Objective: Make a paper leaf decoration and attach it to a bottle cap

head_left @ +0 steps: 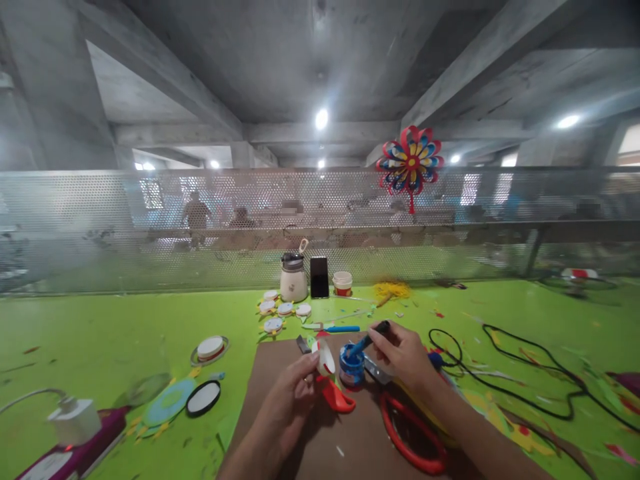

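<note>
My left hand (290, 397) pinches a small white round piece (327, 359) with red on its edge, tilted on its side. In my right hand (400, 353) is a dark-handled paintbrush (367, 339), its lower end blue and dipping into the mouth of a small paint jar (352, 375) smeared with blue. The jar stands on a brown board (270, 373), close to the right of the white piece. Below my fingers lies a red looped handle (340, 398); a pair of scissors with a large red handle loop (387, 427) rests under my right forearm.
Behind the board lie a blue-handled craft knife (343, 329) and several white discs (285, 308). A jug (293, 280), phone (319, 277) and paper cups (343, 283) stand by the perforated screen (200, 267). A black cable (525, 407) winds at right; a white charger (75, 420) sits left.
</note>
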{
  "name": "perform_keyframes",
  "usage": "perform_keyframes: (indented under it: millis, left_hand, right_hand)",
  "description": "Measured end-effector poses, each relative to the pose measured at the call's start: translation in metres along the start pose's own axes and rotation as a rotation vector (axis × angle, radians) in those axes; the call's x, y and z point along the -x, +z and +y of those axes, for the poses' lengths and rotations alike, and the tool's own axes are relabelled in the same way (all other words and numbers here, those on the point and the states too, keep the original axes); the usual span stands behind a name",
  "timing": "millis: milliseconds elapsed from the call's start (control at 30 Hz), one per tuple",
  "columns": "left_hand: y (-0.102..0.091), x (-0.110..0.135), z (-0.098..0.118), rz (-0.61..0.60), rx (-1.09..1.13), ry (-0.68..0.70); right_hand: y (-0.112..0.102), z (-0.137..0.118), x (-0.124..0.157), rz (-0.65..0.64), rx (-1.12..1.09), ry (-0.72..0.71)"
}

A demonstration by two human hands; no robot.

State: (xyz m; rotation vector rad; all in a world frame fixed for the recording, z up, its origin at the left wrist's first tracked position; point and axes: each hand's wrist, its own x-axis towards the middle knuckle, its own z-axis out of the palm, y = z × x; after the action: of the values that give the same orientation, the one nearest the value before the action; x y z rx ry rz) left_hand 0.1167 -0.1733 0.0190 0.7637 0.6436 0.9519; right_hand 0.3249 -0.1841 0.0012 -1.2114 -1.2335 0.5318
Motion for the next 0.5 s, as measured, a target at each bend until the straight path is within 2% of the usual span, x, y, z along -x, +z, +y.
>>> perform_keyframes:
  millis: [100,333,500]
  left_hand:
    - [0.005,0.004,0.002,-0.011,-0.008,-0.01]
    - [0.004,0.007,0.006,0.045,-0.006,0.022]
    - [0.003,0.007,0.005,0.052,-0.001,0.028]
  right_hand:
    - [0.0,0.001,-0.001,0.015,-0.015,0.005]
    - [0.002,0.016,-0.002,0.016,0.052,-0.015]
    - [0.003,0.012,0.0,-0.016,0.091,-0.026]
